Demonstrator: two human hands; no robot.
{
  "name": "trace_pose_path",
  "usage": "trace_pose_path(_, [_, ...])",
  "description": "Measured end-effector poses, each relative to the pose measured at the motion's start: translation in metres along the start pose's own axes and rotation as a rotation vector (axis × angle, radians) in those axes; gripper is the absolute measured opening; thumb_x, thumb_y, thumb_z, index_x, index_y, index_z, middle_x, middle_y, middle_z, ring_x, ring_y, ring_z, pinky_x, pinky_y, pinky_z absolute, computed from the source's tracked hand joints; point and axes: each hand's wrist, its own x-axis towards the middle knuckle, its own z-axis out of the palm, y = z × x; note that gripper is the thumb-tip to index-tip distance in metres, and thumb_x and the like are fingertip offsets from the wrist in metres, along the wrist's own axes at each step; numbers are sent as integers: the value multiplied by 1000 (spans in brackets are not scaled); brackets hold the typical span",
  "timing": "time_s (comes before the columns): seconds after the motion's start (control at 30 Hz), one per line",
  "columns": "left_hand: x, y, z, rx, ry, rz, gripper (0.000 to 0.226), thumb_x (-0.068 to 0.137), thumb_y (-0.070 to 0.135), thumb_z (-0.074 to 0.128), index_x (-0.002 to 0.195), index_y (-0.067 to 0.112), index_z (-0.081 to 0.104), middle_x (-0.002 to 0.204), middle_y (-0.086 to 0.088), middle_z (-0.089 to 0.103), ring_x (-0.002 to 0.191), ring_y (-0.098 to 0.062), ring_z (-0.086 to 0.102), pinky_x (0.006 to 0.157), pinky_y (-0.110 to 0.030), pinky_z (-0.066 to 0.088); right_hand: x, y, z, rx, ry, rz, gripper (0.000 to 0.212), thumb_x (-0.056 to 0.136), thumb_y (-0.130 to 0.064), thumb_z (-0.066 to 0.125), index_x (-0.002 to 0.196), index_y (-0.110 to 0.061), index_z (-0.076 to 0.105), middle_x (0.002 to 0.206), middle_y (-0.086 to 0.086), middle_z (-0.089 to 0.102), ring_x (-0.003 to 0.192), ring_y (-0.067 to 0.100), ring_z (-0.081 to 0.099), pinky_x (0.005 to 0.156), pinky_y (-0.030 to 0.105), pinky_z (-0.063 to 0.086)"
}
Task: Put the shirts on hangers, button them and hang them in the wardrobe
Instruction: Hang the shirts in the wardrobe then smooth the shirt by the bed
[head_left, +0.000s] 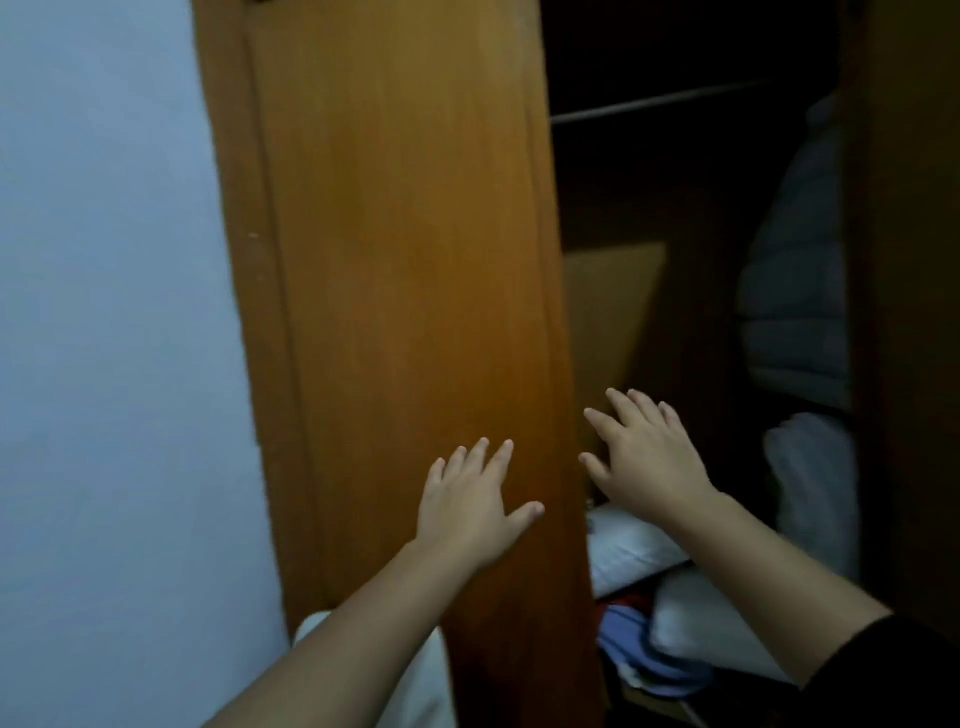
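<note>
A tall orange-brown wardrobe door (405, 260) fills the middle of the head view. My left hand (470, 506) lies flat on the door's lower part with fingers straight and spread. My right hand (644, 452) reaches past the door's right edge into the dark wardrobe opening, fingers straight, holding nothing. A metal hanging rail (660, 101) crosses the top of the opening. No shirt or hanger is in either hand.
A pale blue wall (104, 312) stands to the left of the door. Inside the wardrobe are a grey quilted garment (800, 270) at right, a cardboard box (608, 312), white pillows (628, 551) and blue folded cloth (634, 649) at the bottom.
</note>
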Motion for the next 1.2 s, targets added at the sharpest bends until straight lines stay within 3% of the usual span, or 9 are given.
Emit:
trace_pose_path(0.27, [-61, -98, -15, 208, -5, -388, 80, 87, 72, 34, 152, 33, 9, 161, 0, 11, 148, -22, 9, 119, -44, 7, 28, -134, 59, 270, -104, -276, 66, 91, -61, 37, 148, -35, 15, 158, 0, 13, 146, 22, 8, 117, 44, 6])
trace_pose_path(0.6, [-188, -137, -44, 380, -30, -848, 80, 89, 70, 33, 153, 29, 7, 161, -1, 9, 147, -22, 8, 119, -42, 8, 5, -252, 77, 542, -203, -756, 65, 93, -59, 35, 149, -32, 16, 157, 0, 16, 144, 21, 9, 117, 43, 6])
trace_pose_path(0.9, [-349, -100, -85, 475, -69, -1322, 79, 89, 69, 37, 152, 29, 13, 161, -1, 7, 148, -21, 7, 118, -40, 10, -106, -357, 51, 760, -300, -1170, 65, 93, -57, 38, 148, -27, 20, 156, 1, 20, 143, 20, 13, 117, 41, 10])
trace_pose_path(1.2, [-510, -16, -144, 607, -56, -1708, 77, 88, 70, 38, 151, 28, 22, 161, -3, 12, 147, -22, 13, 117, -41, 14, -259, -423, -40, 940, -341, -1525, 64, 93, -56, 38, 148, -26, 24, 155, 2, 23, 143, 21, 14, 116, 41, 11])
